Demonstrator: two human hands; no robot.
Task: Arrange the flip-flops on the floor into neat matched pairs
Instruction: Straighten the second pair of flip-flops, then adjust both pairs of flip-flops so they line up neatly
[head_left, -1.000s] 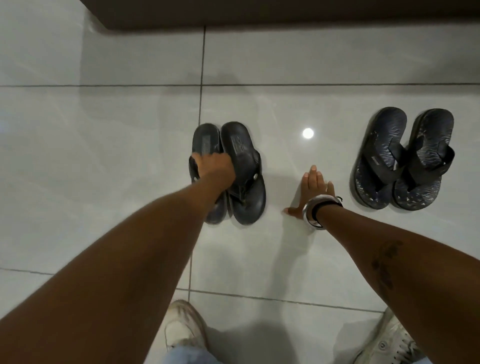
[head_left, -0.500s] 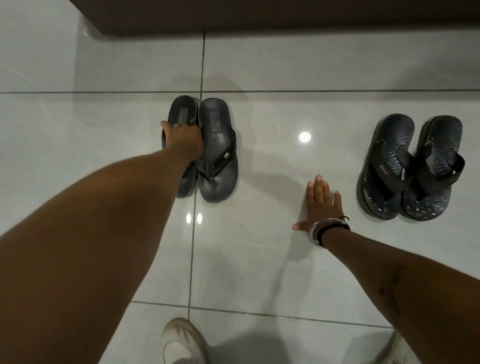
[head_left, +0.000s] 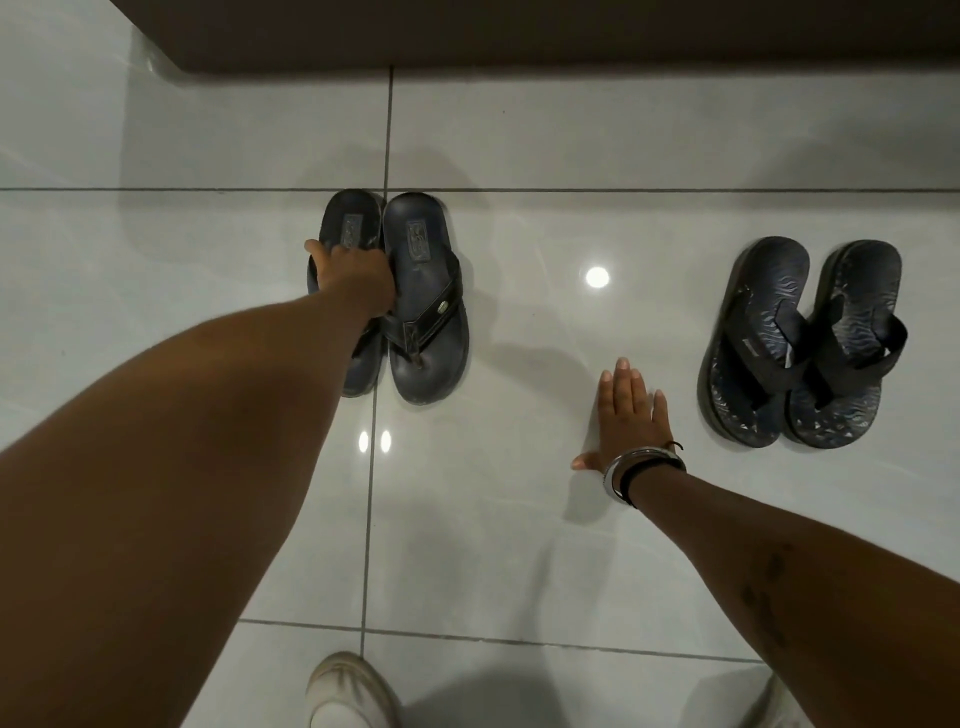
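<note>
Two plain dark flip-flops lie side by side on the white tiles, toes toward me. My left hand grips the left one across its strap; the right one touches it. A second pair with patterned dark soles lies side by side to the right. My right hand rests flat on the floor between the two pairs, fingers spread, holding nothing. It wears bracelets at the wrist.
A dark brown furniture base runs along the far edge of the floor. My white shoes stand at the bottom of the view. Glossy tiles show bright light reflections.
My left hand has slid the plain pair away from me and to the left, up to a tile joint. My right hand stayed flat on the floor.
</note>
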